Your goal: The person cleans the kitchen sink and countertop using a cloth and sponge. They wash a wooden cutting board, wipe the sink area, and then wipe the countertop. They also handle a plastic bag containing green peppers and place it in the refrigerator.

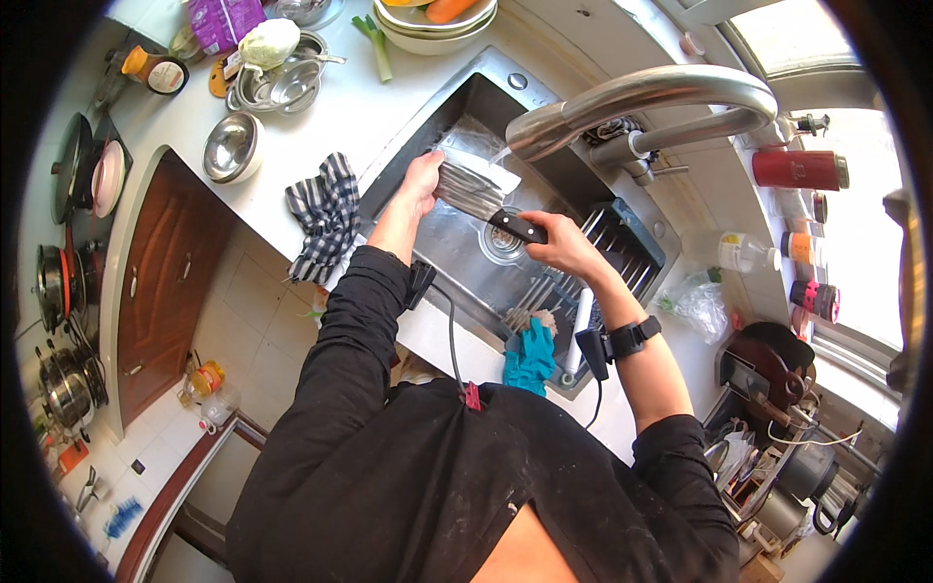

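A wide-bladed kitchen knife (472, 191) with a black handle is held over the steel sink (452, 251). My right hand (561, 244) grips the handle. My left hand (423, 178) holds the far end of the blade, its fingers partly hidden behind the metal. The head of the curved faucet (543, 131) hangs just above the blade, and a thin stream of water runs from it onto the knife. Below the knife, the round drain strainer (503, 240) shows in the sink floor.
A checked cloth (324, 218) lies at the counter edge left of the sink. Steel bowls (232, 148) stand farther left. Teal rubber gloves (532, 357) hang over the near sink rim. A dish rack (627, 240) sits at the sink's right side.
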Available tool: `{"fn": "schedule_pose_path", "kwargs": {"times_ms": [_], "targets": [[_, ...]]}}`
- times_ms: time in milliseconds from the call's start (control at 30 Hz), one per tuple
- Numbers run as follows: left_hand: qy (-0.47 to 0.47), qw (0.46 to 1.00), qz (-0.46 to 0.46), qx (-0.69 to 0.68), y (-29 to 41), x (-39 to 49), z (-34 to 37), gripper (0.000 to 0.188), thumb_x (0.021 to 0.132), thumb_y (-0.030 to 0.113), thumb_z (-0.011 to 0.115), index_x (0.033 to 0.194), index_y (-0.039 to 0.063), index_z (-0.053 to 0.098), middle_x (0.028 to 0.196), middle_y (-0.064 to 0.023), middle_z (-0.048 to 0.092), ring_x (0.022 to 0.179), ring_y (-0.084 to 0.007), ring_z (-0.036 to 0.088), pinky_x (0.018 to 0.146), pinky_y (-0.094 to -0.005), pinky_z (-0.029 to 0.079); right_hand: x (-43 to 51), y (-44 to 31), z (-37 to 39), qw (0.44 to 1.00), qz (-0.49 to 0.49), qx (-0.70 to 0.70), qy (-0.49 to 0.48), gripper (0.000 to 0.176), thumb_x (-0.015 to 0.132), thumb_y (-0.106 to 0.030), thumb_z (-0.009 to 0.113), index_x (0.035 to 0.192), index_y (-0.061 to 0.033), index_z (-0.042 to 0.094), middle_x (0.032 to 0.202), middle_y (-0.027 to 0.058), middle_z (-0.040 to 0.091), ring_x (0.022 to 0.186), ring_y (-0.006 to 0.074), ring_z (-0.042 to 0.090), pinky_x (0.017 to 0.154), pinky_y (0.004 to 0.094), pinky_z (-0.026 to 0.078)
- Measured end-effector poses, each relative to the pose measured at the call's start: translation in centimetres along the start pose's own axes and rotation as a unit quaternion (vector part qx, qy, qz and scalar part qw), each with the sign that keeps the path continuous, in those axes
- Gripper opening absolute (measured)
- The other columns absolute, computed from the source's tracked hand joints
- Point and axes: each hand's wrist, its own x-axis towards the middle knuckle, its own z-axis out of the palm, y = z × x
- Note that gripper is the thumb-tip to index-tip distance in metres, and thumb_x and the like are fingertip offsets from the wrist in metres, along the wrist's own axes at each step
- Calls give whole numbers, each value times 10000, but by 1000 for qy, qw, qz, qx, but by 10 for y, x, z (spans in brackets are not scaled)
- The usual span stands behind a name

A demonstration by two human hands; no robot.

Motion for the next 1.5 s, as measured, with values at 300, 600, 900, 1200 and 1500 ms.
{"fn": "schedule_pose_path", "kwargs": {"times_ms": [300,600,900,1200,1500], "targets": [[85,990,97,-52,8,-35,32,767,999,560,276,1477,-35,197,1519,-183,289,1416,-246,257,1153,-344,175,24,9,23,854,197,481,-27,291,982,-335,502,1082,-69,566,666,35,572,487,102,481,465,234,366],[-82,775,427,459,-36,-89,80,817,965,590,310,1467,-48,211,1543,-247,161,1452,-358,122,1170,-448,120,22,19,43,672,206,704,-97,364,996,-475,410,878,-150,526,588,19,511,381,82,368,384,229,268],[80,766,358,528,-18,-35,25,888,918,649,372,1481,-15,200,1544,-270,133,1444,-395,117,1167,-476,123,-9,13,31,618,147,767,-94,528,1013,-493,339,1254,-56,511,577,-32,383,377,44,302,405,216,268],[188,810,393,394,-28,-83,45,579,869,178,599,1356,-42,376,1360,-253,404,1282,-396,369,1079,-472,285,-13,5,20,783,159,600,36,356,998,-421,463,1096,-91,556,603,-35,467,401,41,333,402,206,264],[-137,624,603,477,11,-99,211,286,838,130,625,1112,47,626,1189,-122,594,1123,-308,537,972,-415,409,-94,35,5,763,271,573,124,242,957,-365,570,972,-124,591,628,-26,492,412,32,352,352,190,246]]}}
